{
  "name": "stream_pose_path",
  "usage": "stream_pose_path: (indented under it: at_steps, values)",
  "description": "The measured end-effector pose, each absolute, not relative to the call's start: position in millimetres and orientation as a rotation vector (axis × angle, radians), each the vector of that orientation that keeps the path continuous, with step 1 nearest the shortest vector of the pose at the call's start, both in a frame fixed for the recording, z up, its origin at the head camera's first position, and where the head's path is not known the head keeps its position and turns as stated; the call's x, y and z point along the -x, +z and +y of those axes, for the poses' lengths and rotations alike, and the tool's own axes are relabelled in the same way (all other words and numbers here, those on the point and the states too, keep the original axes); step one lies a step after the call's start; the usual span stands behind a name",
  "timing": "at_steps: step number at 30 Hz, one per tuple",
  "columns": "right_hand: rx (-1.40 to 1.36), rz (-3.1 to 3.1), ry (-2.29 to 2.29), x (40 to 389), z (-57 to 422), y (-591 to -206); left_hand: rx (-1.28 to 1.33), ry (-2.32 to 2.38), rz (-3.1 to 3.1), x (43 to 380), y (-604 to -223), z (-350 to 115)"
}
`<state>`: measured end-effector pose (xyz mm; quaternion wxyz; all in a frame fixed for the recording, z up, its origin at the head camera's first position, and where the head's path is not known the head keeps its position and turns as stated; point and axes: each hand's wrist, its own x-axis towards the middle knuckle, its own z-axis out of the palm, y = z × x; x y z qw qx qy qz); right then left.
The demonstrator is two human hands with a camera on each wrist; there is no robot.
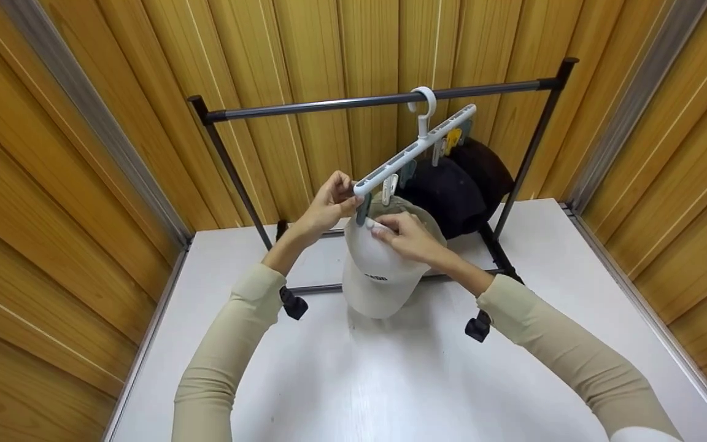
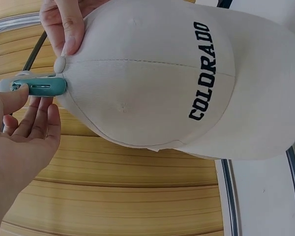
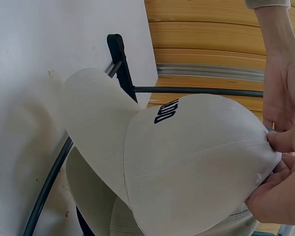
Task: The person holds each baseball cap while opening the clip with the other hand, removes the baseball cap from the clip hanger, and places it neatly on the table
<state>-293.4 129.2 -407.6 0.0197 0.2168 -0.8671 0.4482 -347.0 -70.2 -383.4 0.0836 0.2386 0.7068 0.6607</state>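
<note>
Two sleeves [image 1: 221,362] faced the hanger [image 1: 390,164]; at its near end, the left hand [image 1: 326,207] pinched a clip [image 2: 51,87], the right hand [image 1: 410,238] a cap [image 1: 378,296]: probably clipping; letting go seemed next.

Wood-patterned panels [image 1: 310,55] border a white surface [image 1: 353,387].

Bright, soft indoor light; detail varies by view.
Pale glare whitens the tabletop [image 1: 366,387]; diffuse shadow lies below the beige cap [image 1: 378,261]; dark caps [image 1: 452,196] sink to near-black; lettering [image 2: 206,64] is crisp from the left wrist, smeared from the head.
</note>
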Motion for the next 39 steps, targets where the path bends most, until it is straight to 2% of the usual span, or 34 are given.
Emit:
stream_pose_path:
  at_steps: [6, 15, 21, 28, 35, 39]
  values:
    - [-0.645, -2.661, 1.394, 292.4, 131.4, -406.5, -0.747, 1.993, 2.080, 349.5, -381.0, -67.6]
    - [-0.744, -2.684, 1.287, 286.9, 125.0, -414.1, -0.697, 2.029, 2.082, 349.9, -381.1, -76.1]
    - [-0.665, -2.735, 1.348, 280.8, 135.0, -413.8, -0.641, 2.047, 2.063, 351.3, -386.9, -76.5]
    - [-0.547, -2.784, 1.691, 270.4, 151.8, -413.0, -0.551, 2.046, 2.114, 352.3, -398.1, -76.7]
    - [-0.392, -2.829, 1.810, 263.3, 166.1, -412.4, -0.600, 2.077, 2.075, 351.8, -403.9, -84.6]
    - [-0.355, -2.841, 1.822, 258.6, 175.3, -410.5, -0.675, 1.981, 2.247, 351.6, -408.2, -92.9]
